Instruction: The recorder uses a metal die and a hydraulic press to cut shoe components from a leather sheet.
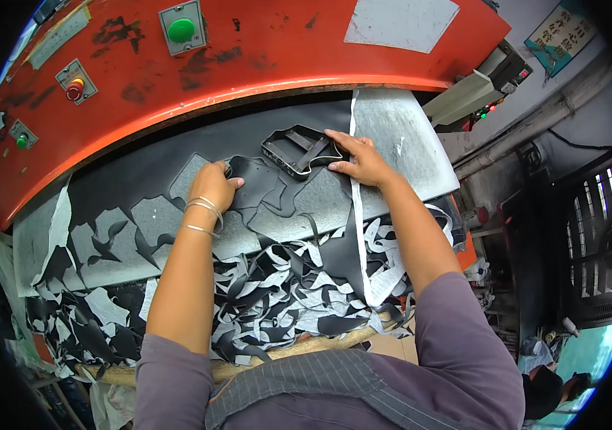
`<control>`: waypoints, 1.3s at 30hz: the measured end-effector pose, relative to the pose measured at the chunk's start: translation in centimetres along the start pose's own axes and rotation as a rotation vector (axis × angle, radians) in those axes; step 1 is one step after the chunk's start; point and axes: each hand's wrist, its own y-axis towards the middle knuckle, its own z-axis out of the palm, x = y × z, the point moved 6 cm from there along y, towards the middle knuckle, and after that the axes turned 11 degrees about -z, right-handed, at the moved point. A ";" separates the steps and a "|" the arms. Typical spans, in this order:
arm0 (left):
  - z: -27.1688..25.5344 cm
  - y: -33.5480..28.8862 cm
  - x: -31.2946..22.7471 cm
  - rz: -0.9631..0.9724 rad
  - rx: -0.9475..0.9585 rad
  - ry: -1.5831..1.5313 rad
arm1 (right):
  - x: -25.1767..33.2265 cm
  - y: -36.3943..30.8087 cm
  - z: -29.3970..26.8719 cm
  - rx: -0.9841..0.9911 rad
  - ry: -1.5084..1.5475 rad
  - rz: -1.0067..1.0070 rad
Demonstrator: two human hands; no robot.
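Note:
A metal cutting die [300, 149], an angular outline with crossbars inside, stands on the black sheet material [227, 129]. My right hand [363, 161] grips its right end, thumb and fingers spread along the rim. To the left, my left hand [212, 188] is closed on the edge of a black cut piece [254, 179], with its thumb over the top. The piece lies on the grey cutting board [155, 215], beside the die. Angular gaps in the sheet show the board beneath. My left fingertips are partly hidden.
An orange press beam [248, 64] with green buttons and a red knob spans the far side. Black and white scraps [291, 287] heap along the board's near edge, above a wooden pole [313, 346]. A fan [600, 229] stands at right; another person [542, 390] shows lower right.

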 end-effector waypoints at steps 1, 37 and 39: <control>0.7 0.0 0.6 -0.003 0.003 0.003 | 0.1 0.1 0.0 -0.002 -0.012 -0.029; -9.8 -19.9 42.5 -0.423 -0.696 -0.170 | 2.8 -2.0 -0.6 -0.222 -0.163 0.031; -12.9 -21.2 42.9 -0.404 -0.875 -0.269 | 4.9 -3.4 -1.1 -0.397 -0.121 0.052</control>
